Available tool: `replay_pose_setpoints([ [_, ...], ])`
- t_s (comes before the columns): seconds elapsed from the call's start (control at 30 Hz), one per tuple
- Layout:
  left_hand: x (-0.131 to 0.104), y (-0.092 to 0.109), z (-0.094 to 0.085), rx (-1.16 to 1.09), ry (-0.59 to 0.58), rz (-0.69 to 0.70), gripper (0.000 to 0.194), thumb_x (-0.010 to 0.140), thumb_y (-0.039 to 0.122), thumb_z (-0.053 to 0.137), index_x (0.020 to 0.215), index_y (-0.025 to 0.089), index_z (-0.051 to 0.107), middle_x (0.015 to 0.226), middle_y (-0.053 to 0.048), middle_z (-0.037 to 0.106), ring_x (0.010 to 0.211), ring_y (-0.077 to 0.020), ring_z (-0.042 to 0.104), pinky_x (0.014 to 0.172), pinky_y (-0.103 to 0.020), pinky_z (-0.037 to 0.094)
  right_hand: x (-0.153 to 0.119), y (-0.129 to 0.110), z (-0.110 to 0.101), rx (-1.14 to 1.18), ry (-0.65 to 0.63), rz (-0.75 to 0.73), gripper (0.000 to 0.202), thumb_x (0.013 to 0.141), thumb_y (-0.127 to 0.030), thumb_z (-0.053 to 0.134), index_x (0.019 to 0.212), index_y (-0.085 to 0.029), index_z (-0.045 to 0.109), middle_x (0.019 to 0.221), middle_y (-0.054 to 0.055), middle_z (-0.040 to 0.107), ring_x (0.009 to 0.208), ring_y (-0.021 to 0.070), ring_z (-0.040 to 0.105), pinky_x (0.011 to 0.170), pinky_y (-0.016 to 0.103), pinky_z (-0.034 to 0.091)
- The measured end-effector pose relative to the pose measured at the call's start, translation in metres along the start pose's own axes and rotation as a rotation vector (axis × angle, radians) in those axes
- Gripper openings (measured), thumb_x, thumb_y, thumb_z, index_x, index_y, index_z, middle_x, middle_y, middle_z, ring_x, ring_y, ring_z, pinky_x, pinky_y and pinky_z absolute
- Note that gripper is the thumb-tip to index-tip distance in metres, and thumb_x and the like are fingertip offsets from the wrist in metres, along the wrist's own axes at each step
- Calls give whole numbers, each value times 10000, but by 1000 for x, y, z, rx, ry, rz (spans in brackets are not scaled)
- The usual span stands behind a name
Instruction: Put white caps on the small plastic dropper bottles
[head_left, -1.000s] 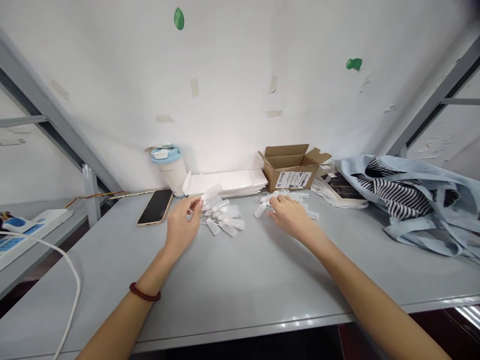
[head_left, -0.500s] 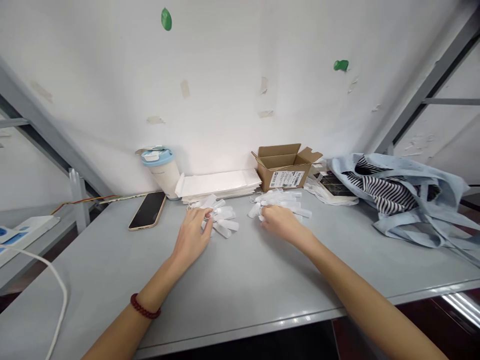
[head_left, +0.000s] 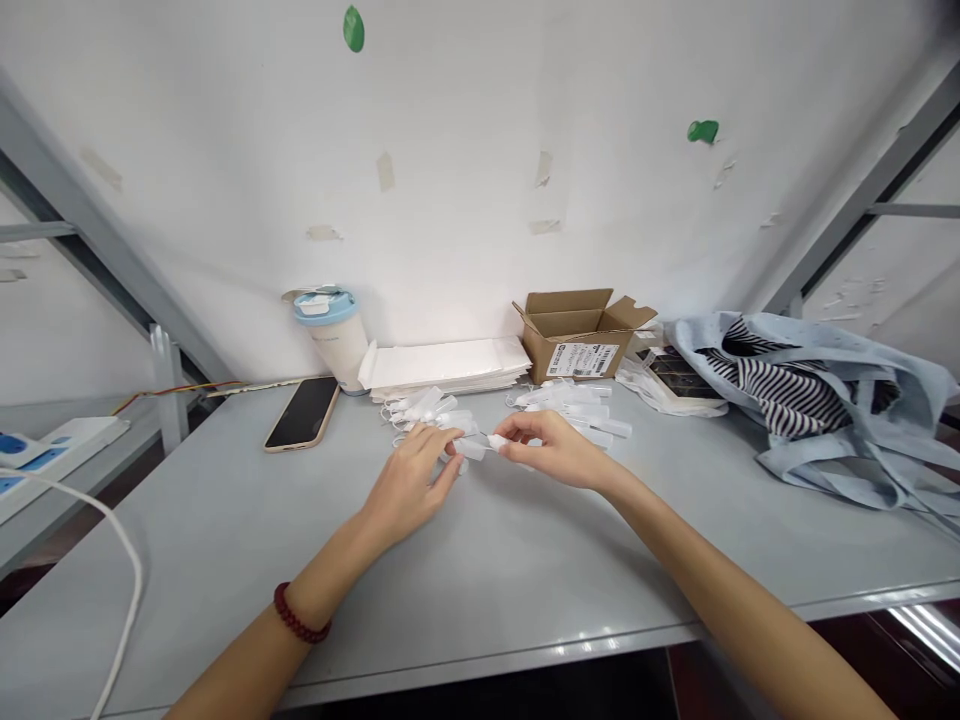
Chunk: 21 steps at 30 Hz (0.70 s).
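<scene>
My right hand (head_left: 551, 445) pinches a small translucent white plastic tube (head_left: 496, 442) between thumb and fingertips; its far part is hidden by the fingers. A thin white string (head_left: 474, 436) stretches from it to the fingertips of my left hand (head_left: 416, 480). The left fingers are bent, with index finger and thumb close to the string's end. Just behind and under the left fingers lies a loose pile of similar tubes (head_left: 431, 404) with string loops. A second pile of tubes (head_left: 574, 397) lies behind my right hand, in front of the carton.
Along the wall stand a lidded cup (head_left: 337, 345), a stack of white envelopes (head_left: 450, 365) and an open carton (head_left: 577, 350). A phone (head_left: 302, 414) lies at left. A blue cloth bag (head_left: 847, 400) spreads at right. A white cable (head_left: 124, 540) crosses the left side.
My right hand has moved left from the right pile, with a tube in its fingertips. The two hands are closer together, with a string between them. The view has shifted slightly.
</scene>
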<state>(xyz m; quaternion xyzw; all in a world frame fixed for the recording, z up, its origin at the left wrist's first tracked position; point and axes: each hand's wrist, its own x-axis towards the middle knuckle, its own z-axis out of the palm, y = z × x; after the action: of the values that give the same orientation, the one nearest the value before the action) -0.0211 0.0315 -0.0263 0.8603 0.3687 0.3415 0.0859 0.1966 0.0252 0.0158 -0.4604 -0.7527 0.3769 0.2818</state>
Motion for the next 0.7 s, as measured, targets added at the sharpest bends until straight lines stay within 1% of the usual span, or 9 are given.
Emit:
replay_pose_setpoints([
  [0.13,0,1,2,-3,21,10,208,894,195,453,1069,168,561,847,-55,613,853,-199,526,727,-321,451,0,1,2,10,24,-19,158,788,-232,524,844,-156,651,811,25,650,719,139,551,665,259,422],
  [0.3,1,-1,3,13,61,-19,211,899,221,450,1067,151,557,842,-60,621,844,-202,537,717,-329,461,1,2,2,-39,83,-43,132,774,-214,532,815,-165,648,815,13,651,750,138,545,671,250,407],
  [0.43,2,1,0,-8,53,-60,206,896,256,460,1049,168,566,829,-50,627,828,-206,540,709,-334,463,2,2,2,-93,93,-59,123,760,-204,540,812,-171,646,811,5,649,751,134,536,637,237,386],
  [0.53,3,4,-3,-39,31,-96,194,916,265,419,959,180,588,821,-49,624,819,-200,536,698,-321,450,1,3,3,-115,88,-57,122,755,-201,545,819,-169,643,813,4,645,747,132,535,619,232,378],
  [0.6,3,6,-4,-53,27,-99,223,928,257,388,885,180,593,798,-47,616,792,-190,526,692,-312,436,1,3,4,-125,87,-63,117,755,-197,545,819,-168,639,815,5,640,747,132,533,617,232,377],
  [0.7,4,6,-4,-71,16,-82,231,928,246,385,857,176,593,769,-42,603,764,-179,508,677,-298,421,1,2,6,-137,88,-83,105,761,-196,546,813,-165,631,807,9,630,740,132,525,623,234,382],
])
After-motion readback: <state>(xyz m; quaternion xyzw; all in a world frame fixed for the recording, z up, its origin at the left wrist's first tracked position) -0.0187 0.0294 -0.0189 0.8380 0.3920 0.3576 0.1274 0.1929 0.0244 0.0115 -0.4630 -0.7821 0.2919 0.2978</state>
